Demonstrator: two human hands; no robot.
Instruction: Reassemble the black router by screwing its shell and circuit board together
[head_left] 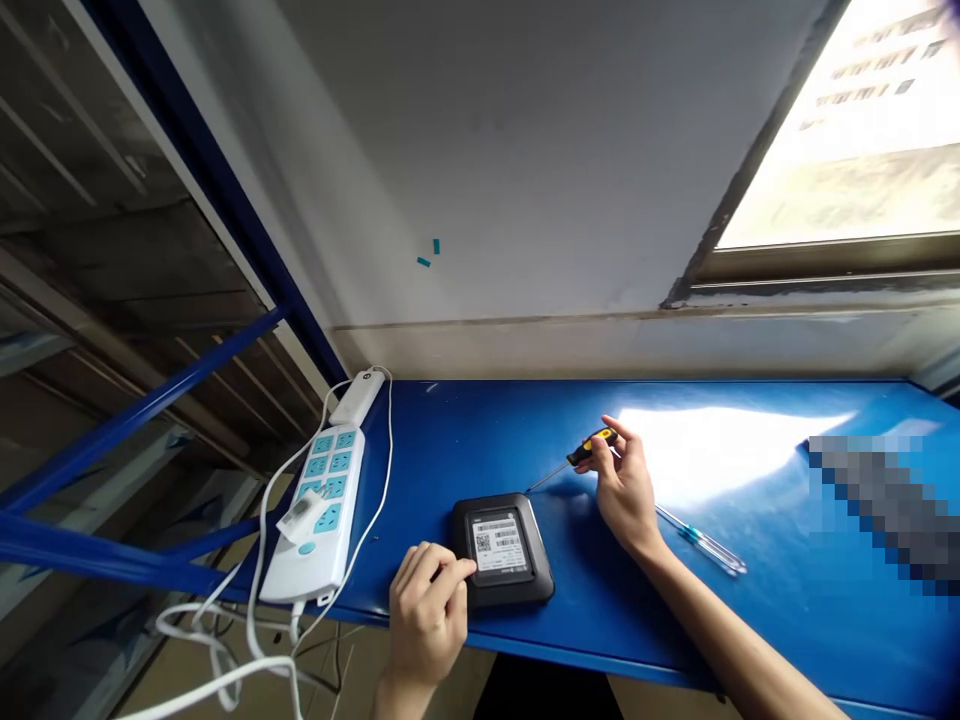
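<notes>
A black box-shaped device [540,570] with a white printed label lies flat on the blue table near its front edge. My left hand [431,605] is at its left side, fingers curled, the index finger reaching to the label's edge; whether anything is inside the curl is hidden. Off the device's far right corner, my right hand [622,485] grips a yellow-and-black screwdriver [592,447]. Its thin shaft slants down to the left, with the tip close to that corner; contact cannot be told. Right of my right wrist lies a second screwdriver [705,543] with a clear, teal-marked handle.
A white power strip [350,500] with teal sockets, a plug and loose white cables [262,530] occupies the table's left end. Blue frame bars [150,400] stand at the left. A pixelated dark object [885,510] lies at the right. Behind are a wall and a bright window [847,160].
</notes>
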